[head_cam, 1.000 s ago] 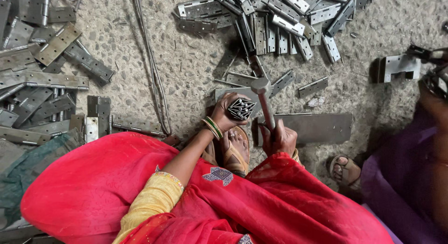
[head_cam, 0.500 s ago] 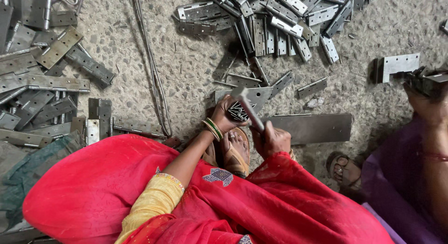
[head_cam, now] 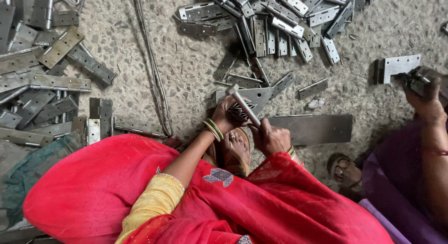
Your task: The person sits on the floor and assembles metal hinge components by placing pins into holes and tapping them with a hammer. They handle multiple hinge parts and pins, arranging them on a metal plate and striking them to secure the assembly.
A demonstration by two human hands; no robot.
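red draped garment with a small embroidered patch, yellow sleeve beneath; green and gold bangles at the left hand [head_cam: 228,114], a bangle at the right hand [head_cam: 270,137] (sandal on the foot).

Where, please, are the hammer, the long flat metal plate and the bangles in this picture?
hammer [head_cam: 246,109]: head view, middle of its handle, above the right hand.
plate [head_cam: 317,129]: head view, centre of its flat face, on the floor.
bangles [head_cam: 213,129]: head view, on the band round the left wrist.
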